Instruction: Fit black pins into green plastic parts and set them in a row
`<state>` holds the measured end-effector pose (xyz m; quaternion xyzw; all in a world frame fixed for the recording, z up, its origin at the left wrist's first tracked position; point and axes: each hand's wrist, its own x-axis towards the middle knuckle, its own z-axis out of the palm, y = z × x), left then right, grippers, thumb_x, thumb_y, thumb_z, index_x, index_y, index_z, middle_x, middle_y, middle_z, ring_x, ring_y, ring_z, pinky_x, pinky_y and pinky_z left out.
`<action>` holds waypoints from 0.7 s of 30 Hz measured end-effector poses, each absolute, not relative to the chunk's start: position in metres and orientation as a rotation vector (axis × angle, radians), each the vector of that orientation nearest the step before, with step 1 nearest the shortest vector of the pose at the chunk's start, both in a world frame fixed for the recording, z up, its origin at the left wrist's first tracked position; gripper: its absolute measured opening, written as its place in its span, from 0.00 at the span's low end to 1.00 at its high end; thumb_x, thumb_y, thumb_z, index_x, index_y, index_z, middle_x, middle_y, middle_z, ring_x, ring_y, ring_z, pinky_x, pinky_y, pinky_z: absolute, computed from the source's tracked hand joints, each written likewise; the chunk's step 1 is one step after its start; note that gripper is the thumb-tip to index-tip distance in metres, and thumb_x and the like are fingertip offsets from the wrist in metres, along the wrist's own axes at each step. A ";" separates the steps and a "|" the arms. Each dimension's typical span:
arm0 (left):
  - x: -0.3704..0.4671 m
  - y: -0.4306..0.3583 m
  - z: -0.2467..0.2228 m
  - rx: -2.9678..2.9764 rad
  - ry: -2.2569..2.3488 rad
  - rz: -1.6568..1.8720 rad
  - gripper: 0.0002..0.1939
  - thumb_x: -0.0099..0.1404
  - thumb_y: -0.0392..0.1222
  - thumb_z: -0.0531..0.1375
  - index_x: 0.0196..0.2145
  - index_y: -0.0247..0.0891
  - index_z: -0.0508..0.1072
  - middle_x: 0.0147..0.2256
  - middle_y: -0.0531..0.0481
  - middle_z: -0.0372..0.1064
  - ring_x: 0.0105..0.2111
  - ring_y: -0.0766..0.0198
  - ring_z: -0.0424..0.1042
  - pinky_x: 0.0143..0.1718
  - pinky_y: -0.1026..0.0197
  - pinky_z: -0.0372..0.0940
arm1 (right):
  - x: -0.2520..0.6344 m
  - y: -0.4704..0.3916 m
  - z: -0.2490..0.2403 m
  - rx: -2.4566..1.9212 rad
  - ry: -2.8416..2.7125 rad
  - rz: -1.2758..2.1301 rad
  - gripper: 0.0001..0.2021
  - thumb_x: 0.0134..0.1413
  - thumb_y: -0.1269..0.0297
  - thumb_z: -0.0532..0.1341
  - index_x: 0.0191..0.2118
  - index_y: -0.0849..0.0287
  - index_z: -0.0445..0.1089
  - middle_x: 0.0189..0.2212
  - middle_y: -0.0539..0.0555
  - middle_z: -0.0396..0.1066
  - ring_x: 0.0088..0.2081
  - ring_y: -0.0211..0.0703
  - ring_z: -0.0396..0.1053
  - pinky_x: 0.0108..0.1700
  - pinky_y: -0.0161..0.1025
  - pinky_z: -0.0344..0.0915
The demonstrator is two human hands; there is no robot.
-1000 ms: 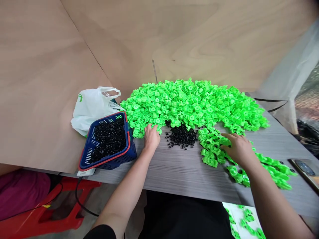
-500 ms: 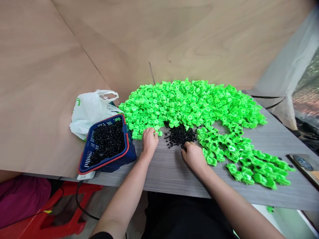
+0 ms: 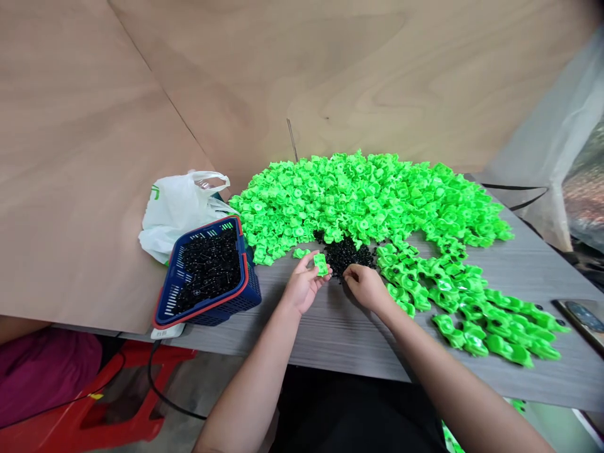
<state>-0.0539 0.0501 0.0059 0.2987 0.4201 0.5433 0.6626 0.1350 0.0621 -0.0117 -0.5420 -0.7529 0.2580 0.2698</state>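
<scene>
My left hand [image 3: 304,284] holds a small bright green plastic piece [image 3: 321,265] between thumb and fingers, its hollow side turned toward me. Close by on the right, my right hand [image 3: 365,284] is closed at the front edge of a heap of small black plastic parts [image 3: 350,253]. Its fingertips are pinched together, and what they hold, if anything, is hidden. Behind both hands spreads a large pile of green pieces [image 3: 358,195]. To the right of my right hand lie several green pieces [image 3: 472,302] with black parts in them.
On the left stands a blue basket [image 3: 252,302] with a red rim, full of black parts. A white plastic bag [image 3: 182,211] sits behind it. A phone [image 3: 582,318] lies at the table's right edge. Below left are a red stool [image 3: 141,377] and another person's magenta clothing [image 3: 47,371].
My left hand has lifted a green piece off the table by the pile and brought it right, closer to my right hand. My right hand stays by the black parts.
</scene>
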 end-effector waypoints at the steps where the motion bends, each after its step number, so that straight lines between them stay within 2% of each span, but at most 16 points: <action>1: -0.052 0.049 0.007 0.680 0.943 1.225 0.30 0.59 0.35 0.64 0.58 0.40 0.63 0.38 0.44 0.74 0.40 0.59 0.76 0.44 0.56 0.70 | 0.136 0.063 -0.011 -1.458 -2.004 0.715 0.09 0.57 0.70 0.55 0.34 0.55 0.74 0.29 0.51 0.76 0.30 0.42 0.71 0.32 0.35 0.60; 5: -0.042 0.041 0.007 0.724 0.925 1.245 0.28 0.60 0.35 0.64 0.57 0.40 0.65 0.38 0.44 0.74 0.42 0.58 0.76 0.45 0.54 0.70 | 0.135 0.063 -0.013 -1.430 -1.930 0.695 0.10 0.57 0.69 0.56 0.37 0.55 0.76 0.35 0.54 0.77 0.36 0.44 0.73 0.37 0.37 0.63; 10: -0.026 0.028 -0.002 0.791 0.920 1.261 0.27 0.60 0.38 0.65 0.57 0.42 0.67 0.39 0.46 0.73 0.42 0.59 0.75 0.47 0.51 0.70 | 0.135 0.060 -0.022 -1.361 -1.644 0.823 0.06 0.55 0.63 0.60 0.36 0.56 0.73 0.26 0.51 0.74 0.28 0.44 0.70 0.32 0.38 0.64; 14: -0.020 0.024 -0.005 0.879 0.988 1.235 0.26 0.60 0.39 0.64 0.57 0.43 0.68 0.43 0.45 0.72 0.42 0.60 0.73 0.46 0.52 0.71 | 0.135 0.055 -0.020 -1.223 -1.434 0.955 0.07 0.59 0.59 0.58 0.35 0.56 0.68 0.27 0.51 0.71 0.27 0.43 0.68 0.31 0.37 0.65; 18: -0.017 0.024 -0.004 0.987 1.032 1.202 0.24 0.61 0.40 0.64 0.56 0.43 0.71 0.47 0.43 0.72 0.44 0.60 0.72 0.44 0.56 0.70 | 0.130 0.044 -0.011 -1.159 -1.615 0.810 0.07 0.62 0.62 0.54 0.34 0.56 0.66 0.29 0.51 0.69 0.31 0.42 0.66 0.34 0.37 0.63; 21: -0.015 0.024 -0.004 1.044 1.040 1.187 0.24 0.62 0.39 0.62 0.56 0.43 0.70 0.46 0.43 0.73 0.43 0.60 0.72 0.42 0.59 0.69 | 0.126 0.039 -0.006 -1.145 -1.730 0.679 0.07 0.64 0.66 0.52 0.35 0.56 0.65 0.32 0.53 0.68 0.35 0.43 0.66 0.38 0.38 0.62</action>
